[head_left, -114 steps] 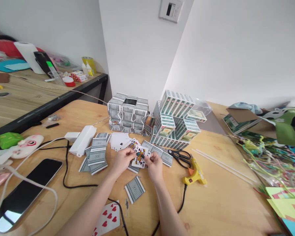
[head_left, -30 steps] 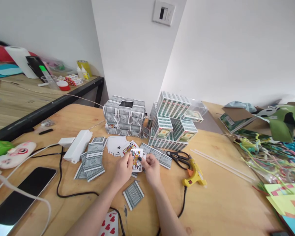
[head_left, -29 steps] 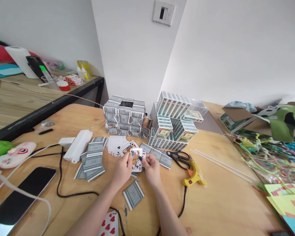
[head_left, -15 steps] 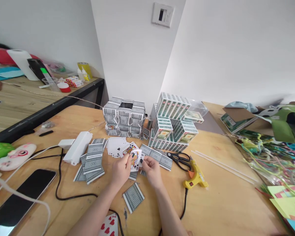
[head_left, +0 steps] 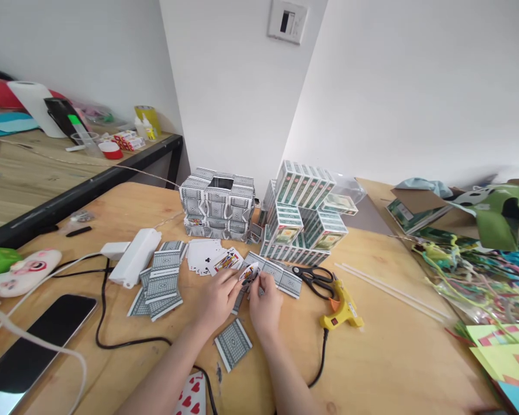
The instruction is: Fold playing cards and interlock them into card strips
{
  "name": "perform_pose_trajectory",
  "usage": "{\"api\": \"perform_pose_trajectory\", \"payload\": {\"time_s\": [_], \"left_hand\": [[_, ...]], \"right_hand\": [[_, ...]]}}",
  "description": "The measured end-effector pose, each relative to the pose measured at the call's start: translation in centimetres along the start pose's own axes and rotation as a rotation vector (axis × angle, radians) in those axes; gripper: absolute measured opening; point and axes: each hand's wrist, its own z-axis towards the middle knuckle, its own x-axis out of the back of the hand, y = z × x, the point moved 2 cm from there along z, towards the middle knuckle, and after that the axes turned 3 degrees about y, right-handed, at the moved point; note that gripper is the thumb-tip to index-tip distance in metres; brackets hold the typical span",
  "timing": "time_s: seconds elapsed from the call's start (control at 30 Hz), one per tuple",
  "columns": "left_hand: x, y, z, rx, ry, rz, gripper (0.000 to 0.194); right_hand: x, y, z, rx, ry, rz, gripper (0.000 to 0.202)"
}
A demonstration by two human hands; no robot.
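Note:
Between my two hands is a playing card (head_left: 248, 273) with a face figure on it, tilted and curved. My left hand (head_left: 219, 295) pinches its left side, and the fingers of my right hand (head_left: 264, 300) close on its right side. Under and behind them lie folded cards (head_left: 281, 276) with grey patterned backs. One folded card (head_left: 233, 344) rests nearer me. To the left are stacked folded cards (head_left: 163, 285) and a fan of loose cards (head_left: 204, 256). A box-shaped structure of folded cards (head_left: 217, 204) stands at the back.
Green-and-white card boxes (head_left: 305, 190) are stacked behind on the right. Black scissors (head_left: 313, 279) and a yellow glue gun (head_left: 341, 308) lie right of my hands, with clear glue sticks (head_left: 389, 291) beyond. A phone (head_left: 38, 351), a white power strip (head_left: 136, 256) and cables occupy the left.
The card has turned from facing me to a tilted, curved position between my hands. My right hand's fingers have curled in around its edge.

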Motion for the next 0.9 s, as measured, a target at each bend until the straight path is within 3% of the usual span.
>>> {"api": "perform_pose_trajectory", "payload": {"time_s": [0.17, 0.4, 0.53, 0.9], "left_hand": [[-0.4, 0.1, -0.1, 0.027, -0.090, -0.138, 0.026], [-0.6, -0.3, -0.3, 0.103, -0.036, -0.182, 0.030], [-0.6, -0.5, -0.5, 0.136, -0.021, -0.204, 0.032], [-0.5, -0.9, -0.4, 0.205, -0.039, -0.214, 0.035]], "right_hand": [[-0.1, -0.1, -0.3, 0.011, 0.065, -0.130, 0.022], [0.0, 0.5, 0.3, -0.048, -0.026, 0.102, 0.012], [0.2, 0.4, 0.5, 0.006, -0.111, 0.255, 0.026], [0.2, 0.6, 0.5, 0.124, -0.180, 0.139, 0.033]]}}
